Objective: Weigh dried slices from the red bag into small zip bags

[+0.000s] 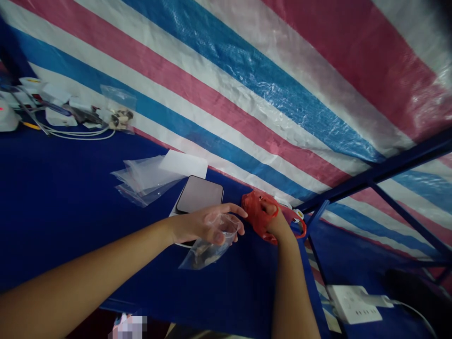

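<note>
While we look down at the blue table (63, 212), our left hand (199, 227) curls half-closed around the upper part of a clear plastic bag (208, 252), with dark pieces sagging in the bag's corner just below the palm. Our right hand (278, 223) grips a crumpled red plastic bag (257, 214), which bunches around it, just beyond the left fingertips. Beyond the left hand lies a flat square dark-topped device (199, 194), with loose clear bags (148, 180) farther left. A white power strip (353, 305) sits well right of the right hand.
</note>
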Motion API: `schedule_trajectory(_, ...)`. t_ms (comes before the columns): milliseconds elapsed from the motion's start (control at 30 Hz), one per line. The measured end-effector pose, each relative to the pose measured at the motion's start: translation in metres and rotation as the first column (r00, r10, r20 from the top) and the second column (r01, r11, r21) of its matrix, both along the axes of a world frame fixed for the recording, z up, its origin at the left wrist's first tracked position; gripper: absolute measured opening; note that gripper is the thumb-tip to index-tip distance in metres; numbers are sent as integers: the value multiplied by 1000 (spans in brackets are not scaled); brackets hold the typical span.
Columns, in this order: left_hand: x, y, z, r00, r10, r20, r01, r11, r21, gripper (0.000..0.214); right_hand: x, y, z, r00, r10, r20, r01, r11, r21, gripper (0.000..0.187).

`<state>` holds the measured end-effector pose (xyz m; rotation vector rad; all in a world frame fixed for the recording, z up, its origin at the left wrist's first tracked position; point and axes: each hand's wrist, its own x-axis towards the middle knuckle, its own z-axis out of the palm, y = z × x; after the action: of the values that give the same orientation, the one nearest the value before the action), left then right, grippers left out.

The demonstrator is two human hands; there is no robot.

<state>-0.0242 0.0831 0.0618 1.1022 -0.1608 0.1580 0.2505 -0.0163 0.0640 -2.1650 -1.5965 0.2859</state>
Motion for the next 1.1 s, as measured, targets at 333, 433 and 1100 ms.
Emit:
schedule_trajectory(333, 3, 3, -7, 998, 65, -7, -65, 998, -28, 73, 46, -41, 36, 846, -181, -502, 304, 936, 176, 48)
schedule_trajectory(433, 6, -1, -7, 997, 76, -23, -76, 997, -23, 75, 34, -44, 50, 784, -124, -608, 472, 755, 456, 45)
schedule_trajectory(1100, 16, -29, 0, 960, 277, -38, -275, 960, 52, 74, -95, -25, 66, 744, 276, -609, -28, 923, 384, 33)
